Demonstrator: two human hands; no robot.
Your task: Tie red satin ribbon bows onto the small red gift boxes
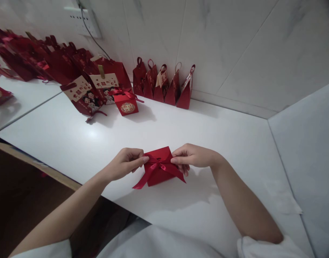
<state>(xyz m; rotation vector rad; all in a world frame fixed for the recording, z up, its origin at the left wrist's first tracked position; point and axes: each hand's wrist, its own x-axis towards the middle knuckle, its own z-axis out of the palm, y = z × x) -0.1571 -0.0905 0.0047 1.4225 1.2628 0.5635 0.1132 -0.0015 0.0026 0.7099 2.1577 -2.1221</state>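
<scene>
Ribbon (160,165) tied in a bow crosses a red gift box (156,178) on the white table (220,136), between the person's left hand (129,161) and right hand (193,156), each pinching one bow side thumb-to-finger.

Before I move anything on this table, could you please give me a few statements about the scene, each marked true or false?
1. The left hand and right hand both pinch the ribbon bow on a red gift box. True.
2. The bow's loose tails are gold. False: they are red.
3. Along the wall stands a row of five small peaked gift boxes with loop handles. True.
4. The small red box with the gold emblem stands to the right of that row. False: it stands to the left, nearer the person.
5. A cable hangs across the wall socket panel. True.
</scene>
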